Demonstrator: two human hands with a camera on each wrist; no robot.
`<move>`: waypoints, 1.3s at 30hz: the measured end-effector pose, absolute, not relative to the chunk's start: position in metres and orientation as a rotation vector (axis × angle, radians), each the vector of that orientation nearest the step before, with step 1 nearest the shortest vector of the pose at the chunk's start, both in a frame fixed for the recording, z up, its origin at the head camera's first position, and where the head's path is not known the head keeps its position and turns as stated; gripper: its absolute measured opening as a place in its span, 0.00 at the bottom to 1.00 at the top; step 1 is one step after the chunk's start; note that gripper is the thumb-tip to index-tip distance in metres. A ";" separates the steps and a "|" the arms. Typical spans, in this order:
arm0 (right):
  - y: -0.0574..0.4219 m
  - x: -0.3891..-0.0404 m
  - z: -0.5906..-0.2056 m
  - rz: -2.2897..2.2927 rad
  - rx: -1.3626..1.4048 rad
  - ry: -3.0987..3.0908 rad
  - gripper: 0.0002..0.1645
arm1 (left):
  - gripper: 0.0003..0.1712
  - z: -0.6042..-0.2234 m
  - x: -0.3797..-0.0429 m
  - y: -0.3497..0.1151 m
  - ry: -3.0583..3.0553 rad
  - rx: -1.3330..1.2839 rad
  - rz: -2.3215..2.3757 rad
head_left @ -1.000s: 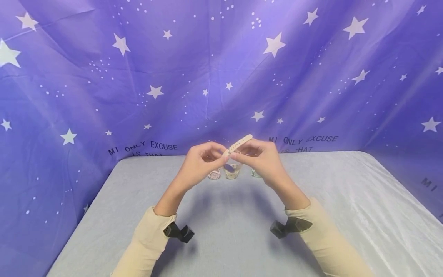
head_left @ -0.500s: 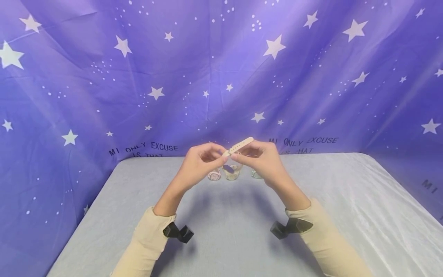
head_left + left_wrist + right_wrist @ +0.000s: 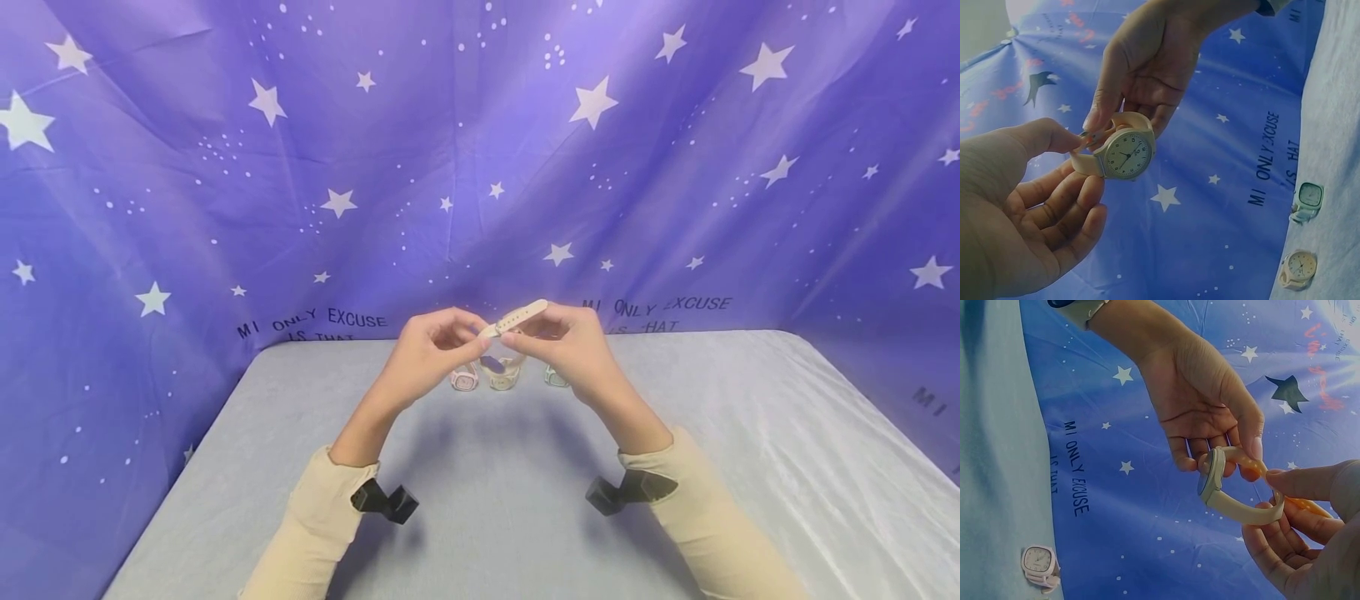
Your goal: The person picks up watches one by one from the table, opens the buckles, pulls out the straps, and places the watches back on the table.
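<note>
A cream wristwatch (image 3: 1129,155) with a round dial is held up over the table between both hands, its strap bent into a loop. My left hand (image 3: 431,354) pinches the strap near the metal buckle (image 3: 497,330) between thumb and fingers. My right hand (image 3: 566,346) pinches the strap's holed part (image 3: 525,314), whose free end sticks up past the buckle in the head view. In the right wrist view the watch case (image 3: 1211,477) is seen side-on, with the fingers of the left hand (image 3: 1191,387) behind it.
On the grey cloth-covered table (image 3: 480,508), beyond the hands, lie a pink square watch (image 3: 465,380), a cream round watch (image 3: 504,381) and a green square watch (image 3: 555,377), partly hidden by the right hand. A purple star-printed curtain (image 3: 450,167) hangs behind.
The free end of the strap has dipped slightly. Both hands stay in nearly the same place and keep hold of the watch.
</note>
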State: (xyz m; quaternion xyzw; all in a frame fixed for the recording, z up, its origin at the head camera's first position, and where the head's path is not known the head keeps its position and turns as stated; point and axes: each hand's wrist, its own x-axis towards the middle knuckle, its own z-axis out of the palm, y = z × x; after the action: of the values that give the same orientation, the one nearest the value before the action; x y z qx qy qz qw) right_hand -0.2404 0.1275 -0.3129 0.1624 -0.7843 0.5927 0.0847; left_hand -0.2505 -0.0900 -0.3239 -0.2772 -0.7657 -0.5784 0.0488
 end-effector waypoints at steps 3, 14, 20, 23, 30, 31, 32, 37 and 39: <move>0.128 -0.241 -0.313 1.795 0.502 -2.321 0.15 | 0.08 -0.323 -0.251 -0.091 -2.323 -0.853 -1.777; 0.128 -0.242 -0.311 1.868 0.530 -2.276 0.17 | 0.09 -0.320 -0.252 -0.094 -2.314 -0.854 -1.795; 0.129 -0.242 -0.311 1.900 0.541 -2.252 0.17 | 0.08 -0.319 -0.251 -0.095 -2.323 -0.828 -1.788; 0.129 -0.243 -0.311 1.907 0.547 -2.246 0.17 | 0.08 -0.319 -0.251 -0.095 -2.314 -0.829 -1.801; 0.129 -0.242 -0.310 1.897 0.544 -2.253 0.18 | 0.10 -0.317 -0.251 -0.098 -2.293 -0.840 -1.820; 0.129 -0.242 -0.310 1.897 0.539 -2.256 0.18 | 0.10 -0.317 -0.251 -0.098 -2.292 -0.839 -1.818; 0.129 -0.242 -0.310 1.897 0.534 -2.259 0.18 | 0.10 -0.317 -0.251 -0.098 -2.290 -0.842 -1.817; 0.129 -0.242 -0.310 1.893 0.507 -2.273 0.18 | 0.09 -0.317 -0.251 -0.099 -2.281 -0.841 -1.824; 0.130 -0.242 -0.310 1.883 0.497 -2.281 0.19 | 0.09 -0.317 -0.251 -0.100 -2.275 -0.840 -1.822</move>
State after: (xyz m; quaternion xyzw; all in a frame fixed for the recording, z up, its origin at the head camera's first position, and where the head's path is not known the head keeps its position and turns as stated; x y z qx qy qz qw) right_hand -0.2416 0.1295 -0.3101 0.1654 -0.7585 0.6263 0.0713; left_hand -0.2507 -0.0999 -0.3171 -0.2765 -0.7489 -0.5998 0.0538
